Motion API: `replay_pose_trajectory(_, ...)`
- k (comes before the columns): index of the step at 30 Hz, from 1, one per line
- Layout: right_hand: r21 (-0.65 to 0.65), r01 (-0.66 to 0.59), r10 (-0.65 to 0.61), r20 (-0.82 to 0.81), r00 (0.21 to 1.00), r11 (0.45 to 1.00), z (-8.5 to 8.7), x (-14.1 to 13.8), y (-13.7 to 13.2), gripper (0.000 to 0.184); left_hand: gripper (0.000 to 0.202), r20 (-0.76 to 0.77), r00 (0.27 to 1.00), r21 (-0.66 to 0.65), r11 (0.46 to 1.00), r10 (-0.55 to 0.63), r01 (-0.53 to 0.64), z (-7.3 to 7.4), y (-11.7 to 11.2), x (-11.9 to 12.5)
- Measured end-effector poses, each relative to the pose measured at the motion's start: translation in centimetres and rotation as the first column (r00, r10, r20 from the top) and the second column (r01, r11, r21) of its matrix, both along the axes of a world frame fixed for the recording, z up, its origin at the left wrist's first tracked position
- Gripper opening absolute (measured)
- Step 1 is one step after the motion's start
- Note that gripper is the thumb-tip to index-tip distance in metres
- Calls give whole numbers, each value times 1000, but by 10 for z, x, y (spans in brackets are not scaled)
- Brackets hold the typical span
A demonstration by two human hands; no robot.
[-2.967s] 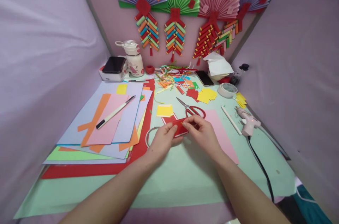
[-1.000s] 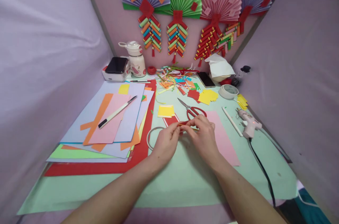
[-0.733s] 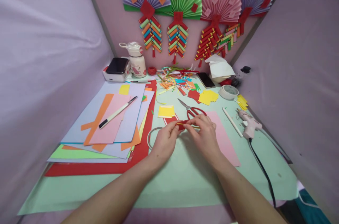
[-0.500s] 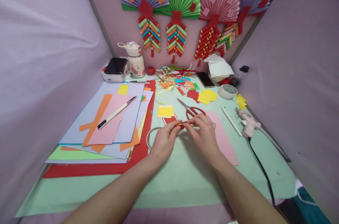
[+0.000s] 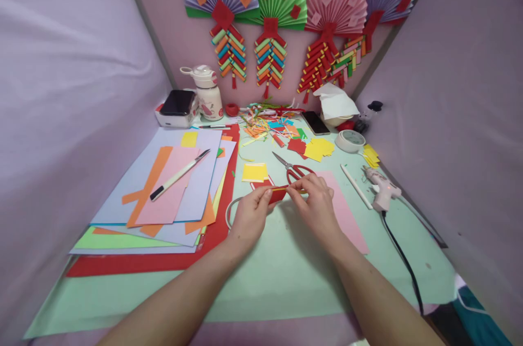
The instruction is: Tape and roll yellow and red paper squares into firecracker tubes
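Observation:
Pinched between my two hands is a small red paper piece [image 5: 278, 195] with a thin yellow edge along its top. My left hand [image 5: 250, 216] grips its left end with thumb and fingers. At the right end, the fingertips of my right hand [image 5: 316, 205] close on the yellow edge. Just behind lies red paper with white strips [image 5: 261, 183], partly hidden by my left hand. Yellow paper squares with white edges [image 5: 254, 172] rest farther back. Red-handled scissors [image 5: 295, 169] lie beyond my right hand, and a pink sheet [image 5: 347, 220] extends from beneath it.
Stacked coloured paper [image 5: 122, 185] with a craft knife [image 5: 180, 174] on top covers the left side. A glue gun [image 5: 384, 190], white stick [image 5: 355, 187] and tape roll [image 5: 350, 140] are at right. Paper scraps [image 5: 265, 123], a phone [image 5: 315, 123] and a bottle [image 5: 210, 98] stand behind.
The red paper piece has tilted so more of its red face shows. My fingers have shifted a little along its yellow edge, the right ones slightly farther right.

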State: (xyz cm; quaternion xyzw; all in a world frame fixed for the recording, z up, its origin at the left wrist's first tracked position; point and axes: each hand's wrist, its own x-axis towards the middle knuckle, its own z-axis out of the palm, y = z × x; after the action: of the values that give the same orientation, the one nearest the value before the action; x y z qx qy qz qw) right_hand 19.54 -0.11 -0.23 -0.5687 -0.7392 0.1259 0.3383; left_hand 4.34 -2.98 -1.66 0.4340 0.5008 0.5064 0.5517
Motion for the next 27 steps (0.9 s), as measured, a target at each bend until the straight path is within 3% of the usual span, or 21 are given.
replay_pose_trajectory(20,-32,14,-14,3,1000,999,-2,5,5,20,38,-23,1000,-15,1000,-5,5,8,-2,2)
replay_pose_trajectory(23,-81,-10,4,-72,997,997,-1,5,7,18,36,-21,1000,4,1000,-15,15,8,-3,2)
replay_pose_trajectory(27,-209,-153,80,-321,944,966,2,7,11,14,37,-11,1000,-20,999,-25,25,9,-2,1)
